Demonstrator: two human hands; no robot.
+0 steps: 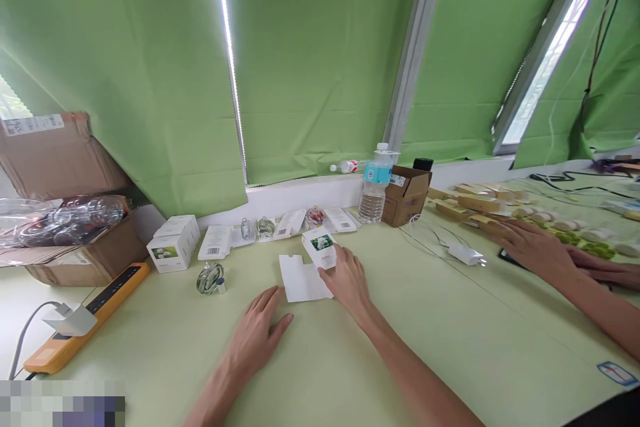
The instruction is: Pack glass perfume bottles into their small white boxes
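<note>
My right hand (pixel 349 280) grips a small white carton (pixel 317 255) with a green floral picture, its thumb and fingers around the near right end. Beneath the carton, a flat white sheet of card (pixel 296 285) with a notched top edge lies on the table. My left hand (pixel 260 325) rests on the tabletop, fingers stretched out and thumb apart, its fingertips by the card's left edge. It holds nothing. To the left lie a greenish glass piece (pixel 209 277) and a small silvery cap (pixel 221 285).
White cartons (pixel 173 253) and packs with glass pieces (pixel 265 227) line the wall. A water bottle (pixel 376 190) stands beside a brown box (pixel 406 195). An orange power strip (pixel 95 320) lies left. Another person's hands (pixel 533 247) work at right.
</note>
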